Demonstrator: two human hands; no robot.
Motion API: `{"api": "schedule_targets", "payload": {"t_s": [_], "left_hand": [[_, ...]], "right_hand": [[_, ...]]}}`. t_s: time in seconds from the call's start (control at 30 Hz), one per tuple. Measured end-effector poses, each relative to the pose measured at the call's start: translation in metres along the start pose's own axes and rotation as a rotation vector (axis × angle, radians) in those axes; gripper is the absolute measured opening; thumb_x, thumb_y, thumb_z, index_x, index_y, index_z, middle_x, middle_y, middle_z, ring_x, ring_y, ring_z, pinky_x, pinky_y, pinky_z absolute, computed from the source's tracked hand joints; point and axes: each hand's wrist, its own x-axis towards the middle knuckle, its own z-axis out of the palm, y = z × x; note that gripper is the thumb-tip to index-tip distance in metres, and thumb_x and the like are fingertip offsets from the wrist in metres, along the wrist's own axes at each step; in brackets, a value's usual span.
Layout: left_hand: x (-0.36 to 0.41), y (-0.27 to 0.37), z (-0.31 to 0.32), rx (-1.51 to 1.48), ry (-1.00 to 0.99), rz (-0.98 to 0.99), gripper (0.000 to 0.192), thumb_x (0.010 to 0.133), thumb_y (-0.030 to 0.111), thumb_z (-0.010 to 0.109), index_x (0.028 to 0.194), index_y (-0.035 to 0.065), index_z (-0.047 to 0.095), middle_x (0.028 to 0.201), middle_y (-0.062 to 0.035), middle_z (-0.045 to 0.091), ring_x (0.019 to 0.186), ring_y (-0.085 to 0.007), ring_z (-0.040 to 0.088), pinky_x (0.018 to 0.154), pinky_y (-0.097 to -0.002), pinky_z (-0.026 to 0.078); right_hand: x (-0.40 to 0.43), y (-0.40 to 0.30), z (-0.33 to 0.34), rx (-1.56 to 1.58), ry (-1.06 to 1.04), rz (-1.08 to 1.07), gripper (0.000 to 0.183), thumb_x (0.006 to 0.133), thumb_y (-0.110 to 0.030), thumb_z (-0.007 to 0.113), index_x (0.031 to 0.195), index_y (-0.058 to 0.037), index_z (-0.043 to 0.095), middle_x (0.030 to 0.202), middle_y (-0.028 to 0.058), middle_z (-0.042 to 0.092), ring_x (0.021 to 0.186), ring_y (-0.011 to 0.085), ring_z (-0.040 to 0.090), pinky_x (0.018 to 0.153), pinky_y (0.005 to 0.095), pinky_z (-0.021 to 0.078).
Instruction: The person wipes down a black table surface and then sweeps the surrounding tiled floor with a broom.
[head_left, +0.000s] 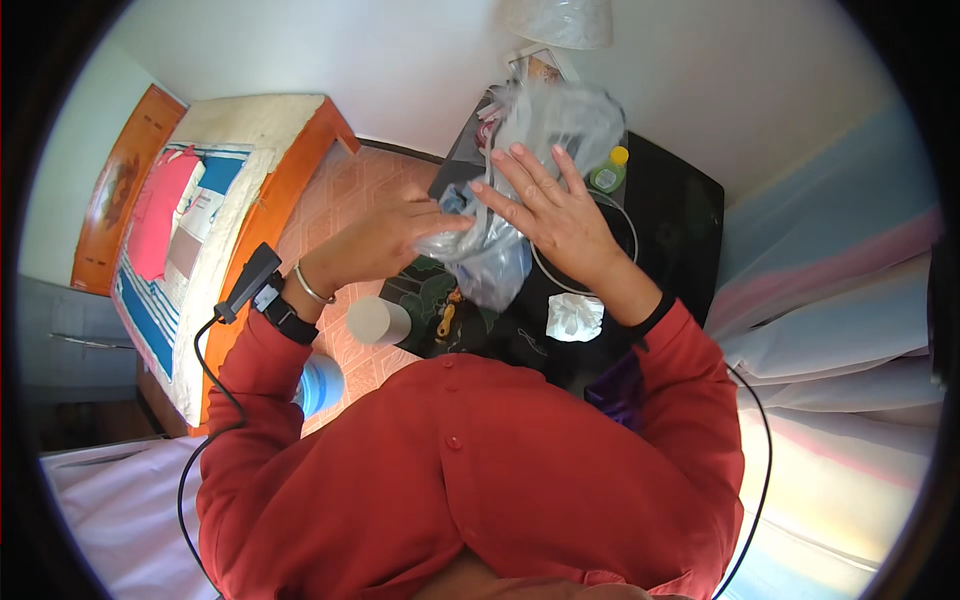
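Observation:
My left hand (401, 232) grips the gathered part of a clear plastic bag (491, 274). Its index finger points right across the plastic. Over the bag's right side, my right hand (551, 214) is spread with its fingers apart, the fingertips at or just above the plastic; contact is hard to tell. More of the crumpled translucent plastic (559, 120) rises beyond my fingers, blurred. Something blue shows through the bag near my left fingertips, too unclear to name. A green bottle with a yellow cap (610, 171) stands right of the bag.
On the black table (675, 202) are a white cable (634, 232), a crumpled tissue (574, 317), a white cylinder (379, 321) and a small yellow-handled item (446, 319). A framed picture (544, 66) stands behind. Left is a wooden-framed bed (300, 150); right, a curtain (840, 330).

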Motion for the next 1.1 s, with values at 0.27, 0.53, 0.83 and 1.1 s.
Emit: {"api": "schedule_targets", "payload": {"t_s": [0.27,0.53,0.83,1.1], "left_hand": [[-0.012,0.01,-0.01,-1.019,-0.083,0.019,0.047,0.072,0.002,0.057,0.118,0.0008,0.049,0.11,-0.0068,0.052,0.1,-0.0162,0.048,0.09,-0.031,0.036],[0.017,0.031,0.041,-1.768,0.606,0.016,0.048,0.079,0.003,0.046,0.126,0.0014,0.037,0.122,-0.0135,0.045,0.11,-0.0229,0.047,0.095,-0.0348,0.037],[0.031,0.023,0.063,-1.793,1.005,-0.127,0.051,0.08,-0.006,0.038,0.129,0.0053,0.032,0.12,-0.0117,0.044,0.109,-0.0212,0.046,0.095,-0.0326,0.037],[0.028,-0.016,0.096,-1.661,1.106,-0.145,0.052,0.075,-0.007,0.04,0.126,0.0049,0.037,0.114,-0.0093,0.048,0.101,-0.0188,0.049,0.088,-0.0284,0.04]], "right_hand": [[-0.006,0.044,-0.009,1.085,-0.245,0.286,0.055,0.056,-0.009,0.071,0.107,-0.0089,0.052,0.113,0.0101,0.052,0.109,0.0226,0.048,0.096,0.0325,0.0321],[-0.039,-0.032,-0.002,1.967,-0.017,0.411,0.047,0.083,-0.027,0.053,0.121,-0.0009,0.043,0.121,0.0094,0.047,0.108,0.0172,0.046,0.095,0.0316,0.0347],[-0.092,-0.086,0.115,3.037,0.157,0.815,0.047,0.086,-0.035,0.047,0.119,-0.0025,0.045,0.122,0.0109,0.047,0.108,0.0208,0.048,0.094,0.0358,0.0365],[-0.072,-0.104,0.079,2.77,-0.421,0.836,0.06,0.077,-0.041,0.059,0.121,-0.0029,0.042,0.109,0.0149,0.055,0.1,0.0268,0.054,0.09,0.0395,0.0409]]}}
